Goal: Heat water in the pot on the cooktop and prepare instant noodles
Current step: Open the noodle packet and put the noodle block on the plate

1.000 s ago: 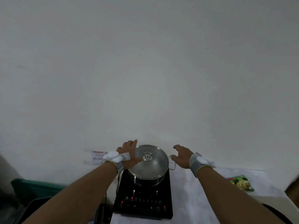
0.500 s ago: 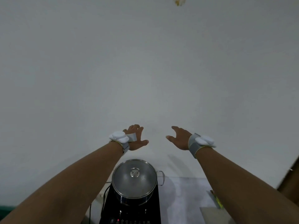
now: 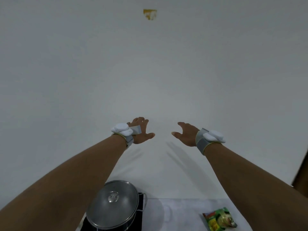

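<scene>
The left hand [image 3: 140, 130] hangs spread and empty against the wall, well above the lidded pot [image 3: 113, 204] on the cooktop [image 3: 140, 219]; the right hand [image 3: 186, 135] is likewise spread and empty, with the noodle packet [image 3: 220, 219] lying on the bench [image 3: 176, 214] below. Reaching down without looking risks knocking the lid. The cooktop's controls are cut off.

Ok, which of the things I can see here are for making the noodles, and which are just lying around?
For the noodles:
pot, lid on
cooktop under it
green noodle packet on the table

Not part of it:
yellow patch high on the wall
brown edge at far right

Left hand and right hand are open, holding nothing.
</scene>
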Available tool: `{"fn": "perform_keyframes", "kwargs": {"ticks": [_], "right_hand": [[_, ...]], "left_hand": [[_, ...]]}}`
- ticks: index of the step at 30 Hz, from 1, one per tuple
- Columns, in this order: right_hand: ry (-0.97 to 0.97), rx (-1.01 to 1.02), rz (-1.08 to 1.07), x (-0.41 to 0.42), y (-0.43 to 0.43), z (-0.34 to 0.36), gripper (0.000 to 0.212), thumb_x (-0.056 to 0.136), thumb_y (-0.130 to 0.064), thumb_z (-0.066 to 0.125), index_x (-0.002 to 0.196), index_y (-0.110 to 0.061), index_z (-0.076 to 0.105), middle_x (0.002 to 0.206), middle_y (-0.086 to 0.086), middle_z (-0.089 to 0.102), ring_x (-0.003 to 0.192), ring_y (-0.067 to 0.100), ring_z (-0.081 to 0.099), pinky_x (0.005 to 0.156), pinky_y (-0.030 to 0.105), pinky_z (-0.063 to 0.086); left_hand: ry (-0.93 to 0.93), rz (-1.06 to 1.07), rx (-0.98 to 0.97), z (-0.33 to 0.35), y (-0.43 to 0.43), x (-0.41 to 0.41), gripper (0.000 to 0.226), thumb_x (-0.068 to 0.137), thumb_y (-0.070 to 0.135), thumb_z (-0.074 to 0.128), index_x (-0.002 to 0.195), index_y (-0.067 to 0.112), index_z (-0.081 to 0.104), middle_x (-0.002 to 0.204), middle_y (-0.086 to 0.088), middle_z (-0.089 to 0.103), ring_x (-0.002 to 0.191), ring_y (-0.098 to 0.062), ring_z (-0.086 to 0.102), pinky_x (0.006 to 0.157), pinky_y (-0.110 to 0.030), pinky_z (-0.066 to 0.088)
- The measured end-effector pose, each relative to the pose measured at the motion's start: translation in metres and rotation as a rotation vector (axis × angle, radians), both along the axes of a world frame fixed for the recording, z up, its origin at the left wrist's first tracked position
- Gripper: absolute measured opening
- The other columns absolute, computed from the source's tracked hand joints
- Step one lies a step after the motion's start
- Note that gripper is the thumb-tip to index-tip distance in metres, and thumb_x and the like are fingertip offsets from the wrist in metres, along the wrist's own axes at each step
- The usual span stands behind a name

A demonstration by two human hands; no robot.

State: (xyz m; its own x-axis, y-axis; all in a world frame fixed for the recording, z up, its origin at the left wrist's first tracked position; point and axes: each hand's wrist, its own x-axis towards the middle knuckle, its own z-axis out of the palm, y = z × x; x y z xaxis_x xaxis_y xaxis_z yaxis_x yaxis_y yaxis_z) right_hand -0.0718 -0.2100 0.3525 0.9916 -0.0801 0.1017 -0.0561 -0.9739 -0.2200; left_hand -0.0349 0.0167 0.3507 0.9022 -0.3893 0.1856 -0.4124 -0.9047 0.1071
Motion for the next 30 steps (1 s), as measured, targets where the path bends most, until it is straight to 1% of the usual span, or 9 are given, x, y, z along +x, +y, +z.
{"fn": "perform_keyframes", "kwargs": {"ticks": [7, 14, 17, 22, 30], "right_hand": [[0.005, 0.003, 0.070, 0.012, -0.073, 0.003, 0.073, 0.096, -0.056, 0.042, 0.155, -0.018, 0.018, 0.160, 0.007, 0.027, 0.146, 0.030, 0.028, 0.119, 0.047, 0.026], [0.015, 0.016, 0.109, 0.020, -0.132, -0.006, 0.073, 0.095, -0.056, 0.043, 0.154, -0.019, 0.020, 0.158, 0.008, 0.030, 0.144, 0.032, 0.031, 0.117, 0.048, 0.028], [0.013, 0.028, 0.124, 0.020, -0.149, -0.014, 0.072, 0.096, -0.055, 0.043, 0.154, -0.019, 0.020, 0.158, 0.008, 0.030, 0.144, 0.032, 0.031, 0.117, 0.048, 0.028], [0.051, 0.037, 0.113, 0.017, -0.188, -0.031, 0.072, 0.096, -0.055, 0.043, 0.154, -0.019, 0.019, 0.158, 0.008, 0.030, 0.144, 0.033, 0.030, 0.117, 0.048, 0.028], [0.122, 0.049, 0.013, 0.000, -0.229, -0.067, 0.073, 0.096, -0.056, 0.043, 0.154, -0.020, 0.018, 0.158, 0.007, 0.031, 0.144, 0.034, 0.030, 0.117, 0.050, 0.028]], "left_hand": [[0.014, 0.036, -0.020, -0.009, -0.083, -0.004, 0.079, 0.095, 0.054, 0.045, 0.155, 0.014, 0.012, 0.164, -0.006, 0.009, 0.152, -0.025, 0.008, 0.121, -0.047, 0.015], [0.038, 0.094, -0.026, -0.019, -0.147, -0.006, 0.081, 0.095, 0.055, 0.046, 0.155, 0.014, 0.011, 0.164, -0.006, 0.007, 0.152, -0.025, 0.005, 0.122, -0.048, 0.013], [0.037, 0.110, -0.028, -0.024, -0.162, -0.005, 0.081, 0.095, 0.055, 0.046, 0.155, 0.013, 0.010, 0.164, -0.007, 0.007, 0.152, -0.025, 0.005, 0.122, -0.049, 0.013], [0.074, 0.104, -0.016, -0.037, -0.197, -0.002, 0.081, 0.095, 0.055, 0.045, 0.155, 0.014, 0.009, 0.164, -0.007, 0.005, 0.152, -0.025, 0.003, 0.122, -0.048, 0.012], [0.156, 0.018, -0.029, -0.076, -0.243, 0.001, 0.081, 0.096, 0.054, 0.044, 0.155, 0.013, 0.008, 0.164, -0.007, 0.004, 0.152, -0.024, 0.002, 0.122, -0.048, 0.011]]}}
